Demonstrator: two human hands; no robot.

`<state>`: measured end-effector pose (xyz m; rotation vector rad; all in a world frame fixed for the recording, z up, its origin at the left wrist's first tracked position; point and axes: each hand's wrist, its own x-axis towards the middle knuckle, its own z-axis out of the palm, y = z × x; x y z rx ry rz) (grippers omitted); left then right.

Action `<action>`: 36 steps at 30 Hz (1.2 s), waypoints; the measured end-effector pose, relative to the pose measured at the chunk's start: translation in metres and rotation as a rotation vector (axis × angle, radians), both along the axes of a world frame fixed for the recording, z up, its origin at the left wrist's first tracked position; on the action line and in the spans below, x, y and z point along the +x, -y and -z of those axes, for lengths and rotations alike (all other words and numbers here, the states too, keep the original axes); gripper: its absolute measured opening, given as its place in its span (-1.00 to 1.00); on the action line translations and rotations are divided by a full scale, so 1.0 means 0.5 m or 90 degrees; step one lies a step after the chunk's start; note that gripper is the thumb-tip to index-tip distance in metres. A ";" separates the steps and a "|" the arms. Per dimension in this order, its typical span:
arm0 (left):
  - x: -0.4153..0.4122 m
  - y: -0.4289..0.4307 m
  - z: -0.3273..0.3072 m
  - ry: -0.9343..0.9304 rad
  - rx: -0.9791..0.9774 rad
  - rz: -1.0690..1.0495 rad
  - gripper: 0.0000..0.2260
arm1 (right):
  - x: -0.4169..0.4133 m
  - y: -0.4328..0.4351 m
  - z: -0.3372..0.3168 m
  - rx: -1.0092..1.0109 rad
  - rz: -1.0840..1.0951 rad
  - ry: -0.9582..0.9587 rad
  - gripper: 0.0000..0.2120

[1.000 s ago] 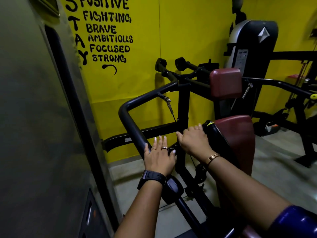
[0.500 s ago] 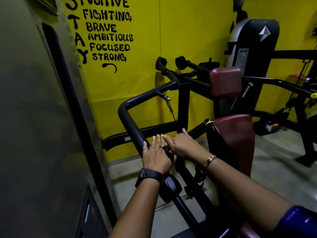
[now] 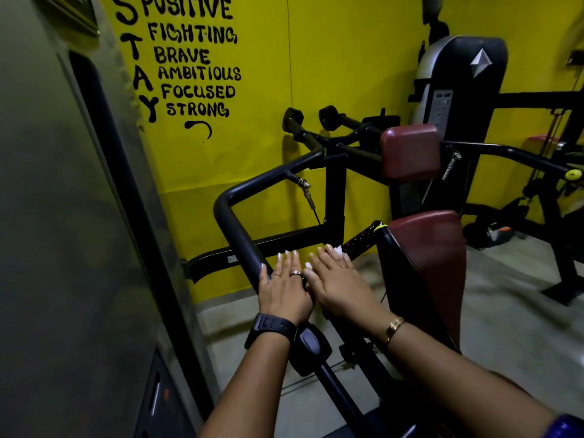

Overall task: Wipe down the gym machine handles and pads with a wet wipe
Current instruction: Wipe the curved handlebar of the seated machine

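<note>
The left hand point(image 3: 284, 289) is laid flat on one bar point(image 3: 240, 235), the right hand point(image 3: 339, 286) pressed flat on one wipe point(image 3: 338, 250). Two pads point(image 3: 410, 151) are seen

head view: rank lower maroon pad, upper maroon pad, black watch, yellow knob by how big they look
1. lower maroon pad, though it is nearer the camera than the upper one
2. upper maroon pad
3. black watch
4. yellow knob
</note>
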<state>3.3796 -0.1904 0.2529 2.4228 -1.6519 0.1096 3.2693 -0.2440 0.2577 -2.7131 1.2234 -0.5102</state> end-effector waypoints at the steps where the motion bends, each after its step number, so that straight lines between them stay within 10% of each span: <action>1: 0.000 0.001 0.001 -0.001 0.001 0.000 -0.43 | -0.005 -0.009 0.011 0.028 0.001 0.027 -0.42; 12: 0.003 0.004 0.004 -0.002 -0.006 -0.004 -0.39 | 0.047 0.043 -0.005 0.507 0.238 0.821 -0.14; 15: 0.002 0.002 0.005 -0.003 -0.013 -0.002 -0.39 | 0.047 0.035 0.006 0.697 0.242 1.011 -0.62; 20: 0.001 0.001 0.005 -0.003 -0.016 0.004 -0.39 | 0.014 0.063 -0.018 0.819 0.183 1.153 -0.45; 27: 0.003 0.003 0.008 -0.005 -0.020 0.003 -0.40 | 0.030 0.057 -0.031 0.841 0.247 1.232 -0.39; 36: 0.002 0.004 0.005 -0.009 -0.018 -0.002 -0.40 | 0.050 -0.005 0.021 0.943 0.290 0.950 -0.20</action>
